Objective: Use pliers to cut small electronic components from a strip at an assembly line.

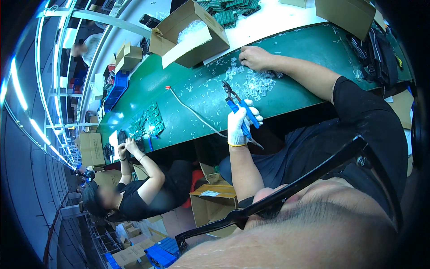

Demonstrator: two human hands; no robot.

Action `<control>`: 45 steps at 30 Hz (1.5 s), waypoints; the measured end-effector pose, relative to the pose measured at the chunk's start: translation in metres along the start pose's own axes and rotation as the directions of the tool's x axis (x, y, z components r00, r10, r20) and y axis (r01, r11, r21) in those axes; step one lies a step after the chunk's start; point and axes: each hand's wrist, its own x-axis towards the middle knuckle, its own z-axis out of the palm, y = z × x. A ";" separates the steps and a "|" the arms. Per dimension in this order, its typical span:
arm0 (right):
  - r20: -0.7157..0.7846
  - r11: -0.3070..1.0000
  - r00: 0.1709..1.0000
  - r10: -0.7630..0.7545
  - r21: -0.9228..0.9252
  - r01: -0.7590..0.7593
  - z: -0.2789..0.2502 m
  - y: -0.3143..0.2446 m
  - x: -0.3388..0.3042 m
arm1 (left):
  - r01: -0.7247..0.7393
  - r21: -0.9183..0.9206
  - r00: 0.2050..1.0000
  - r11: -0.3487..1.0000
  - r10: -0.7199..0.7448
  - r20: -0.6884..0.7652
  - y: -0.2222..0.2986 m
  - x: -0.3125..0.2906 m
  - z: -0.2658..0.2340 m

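My left hand (237, 125), in a white glove, is closed around a pair of blue-handled cutting pliers (232, 102). The pliers' dark jaws point up and left over the table's near part. Bare and bent, my right hand (256, 58) rests at the far side of a pile of small clear plastic pieces (260, 83). Its fingertips are curled together; whether they hold a piece is too small to tell. Many thin white slivers lie scattered around the pile on the green tabletop (192, 80). A grey cable (192, 109) with a red end lies left of the pliers.
An open cardboard box (197, 45) holding clear plastic stands beyond my hands. Green circuit boards (224, 18) are stacked behind it, and more boards (150, 121) lie leftward. A black bag (380, 58) sits at the right. A co-worker (148, 179) works at the left.
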 end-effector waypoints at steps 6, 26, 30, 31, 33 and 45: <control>-0.080 0.995 0.995 -0.053 0.077 0.060 0.004 0.007 -0.001 | 0.039 0.009 0.999 0.999 -0.039 -0.011 -0.001 0.001 0.000; -0.108 0.992 0.991 -0.085 0.081 0.094 0.002 0.005 0.000 | 0.012 0.037 1.000 0.999 -0.013 0.024 0.002 -0.001 0.001; -0.051 0.980 0.979 -0.197 -0.007 0.197 0.005 0.004 0.000 | 0.015 0.041 1.000 0.999 -0.016 0.020 0.001 -0.002 -0.003; -0.035 0.977 0.976 -0.213 -0.006 0.213 0.007 0.005 0.001 | 0.015 0.047 0.999 0.999 -0.017 0.029 0.001 -0.002 -0.004; -0.015 0.973 0.973 -0.229 -0.015 0.229 0.008 0.007 0.001 | 0.021 0.047 0.999 0.999 -0.022 0.025 0.000 0.000 -0.002; -0.020 0.983 0.985 -0.173 -0.061 0.172 0.001 -0.002 -0.001 | 0.034 0.045 0.999 0.998 -0.034 0.021 -0.001 -0.001 -0.005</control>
